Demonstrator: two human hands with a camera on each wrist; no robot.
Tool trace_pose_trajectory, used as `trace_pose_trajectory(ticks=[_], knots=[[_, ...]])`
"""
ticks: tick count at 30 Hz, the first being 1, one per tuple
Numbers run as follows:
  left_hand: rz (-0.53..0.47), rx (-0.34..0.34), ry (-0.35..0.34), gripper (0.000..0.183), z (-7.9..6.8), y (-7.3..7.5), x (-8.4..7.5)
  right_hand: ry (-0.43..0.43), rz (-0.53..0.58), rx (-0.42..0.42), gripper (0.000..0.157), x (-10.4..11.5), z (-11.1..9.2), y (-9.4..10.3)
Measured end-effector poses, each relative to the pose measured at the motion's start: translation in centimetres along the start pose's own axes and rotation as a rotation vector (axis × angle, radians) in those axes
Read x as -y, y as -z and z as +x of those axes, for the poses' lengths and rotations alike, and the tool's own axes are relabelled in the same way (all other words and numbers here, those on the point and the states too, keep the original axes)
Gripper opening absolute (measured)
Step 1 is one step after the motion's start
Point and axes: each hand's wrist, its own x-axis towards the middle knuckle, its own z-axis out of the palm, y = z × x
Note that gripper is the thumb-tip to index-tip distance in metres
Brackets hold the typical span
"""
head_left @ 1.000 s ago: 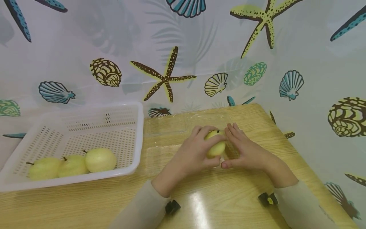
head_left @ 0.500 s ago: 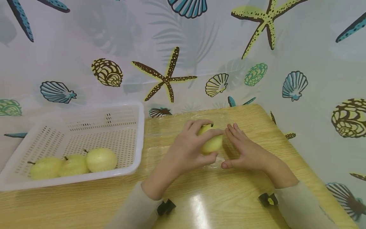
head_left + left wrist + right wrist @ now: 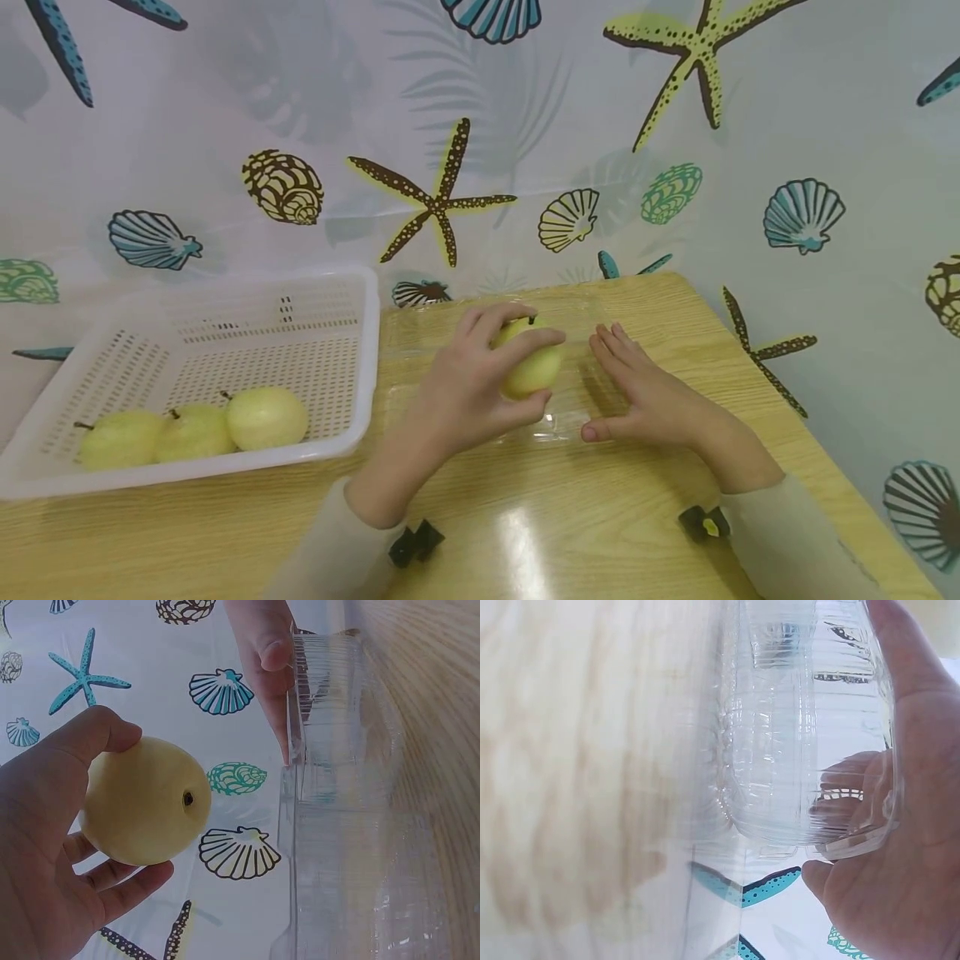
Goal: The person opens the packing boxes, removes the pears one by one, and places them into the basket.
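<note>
My left hand (image 3: 457, 387) holds a round, pale yellow pear (image 3: 534, 367), its fingers and thumb curled around the sides. In the head view the pear's dark stem points up; its dark blossom end shows in the left wrist view, where the pear is apart from the container. Below is a clear plastic container (image 3: 337, 787) with a hinged lid (image 3: 555, 310) folded back toward the wall. My right hand (image 3: 648, 400) rests against the container's right side, fingers straight and thumb spread to the near corner. Through the clear wall in the right wrist view, its fingers (image 3: 847, 780) show.
To the left stands a white perforated plastic basket (image 3: 367, 367) with three more pears (image 3: 266, 418) along its near side. The wooden table (image 3: 600, 525) ends at the right near a cloth (image 3: 337, 100) printed with shells and starfish, which also hangs behind.
My left hand has moved left with the pear, away from my right hand, uncovering more of the container's front. The right hand has stayed in place at the container's side.
</note>
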Motion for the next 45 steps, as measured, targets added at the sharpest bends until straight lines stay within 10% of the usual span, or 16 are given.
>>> trace_pose_trajectory(ticks=[45], knots=[[0.181, -0.18, 0.232, 0.054, -8.4, 12.4, 6.2, 0.028, 0.0, -0.022, 0.121, -0.1, 0.3, -0.3]])
